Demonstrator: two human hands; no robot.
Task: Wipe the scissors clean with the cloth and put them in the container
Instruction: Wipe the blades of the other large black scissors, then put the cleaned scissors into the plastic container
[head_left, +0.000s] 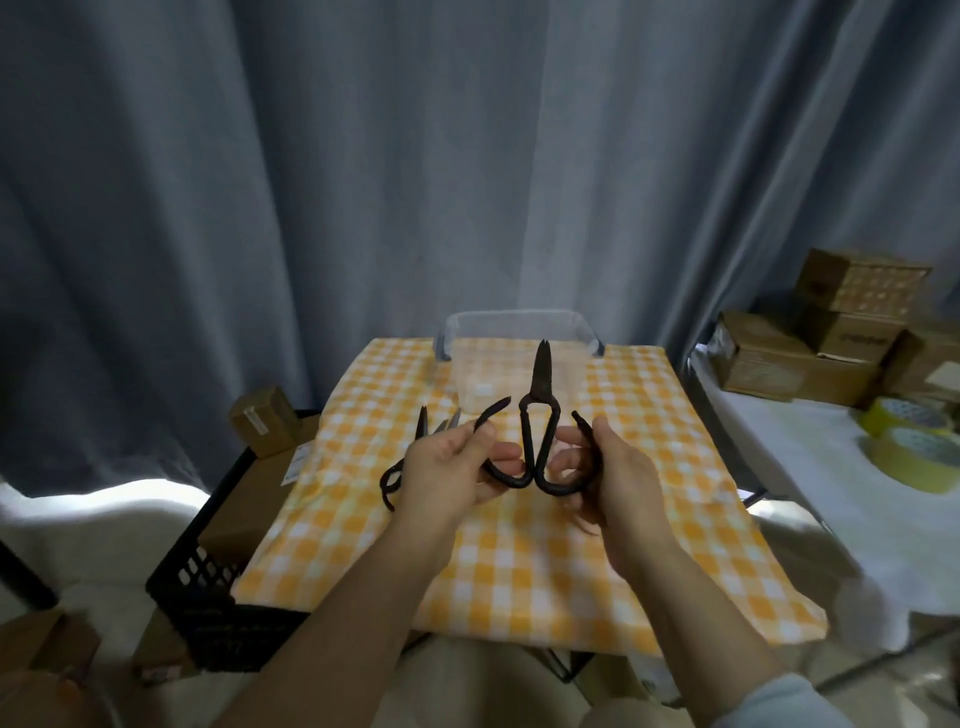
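Note:
Dark iron scissors (540, 410) are held upright above the table, blades together and pointing away from me. My left hand (449, 470) grips the left handle loop and my right hand (613, 467) grips the right one. A second pair of scissors (415, 447) lies on the table behind my left hand, partly hidden by it. The clear plastic container (519, 325) stands at the table's far edge, behind the blades. The table is covered by an orange-and-white checked cloth (519, 561).
A black crate (208, 582) with cardboard boxes stands left of the table. To the right, a white-covered surface carries stacked boxes (831, 332) and yellow tape rolls (914, 447). Grey curtains hang behind.

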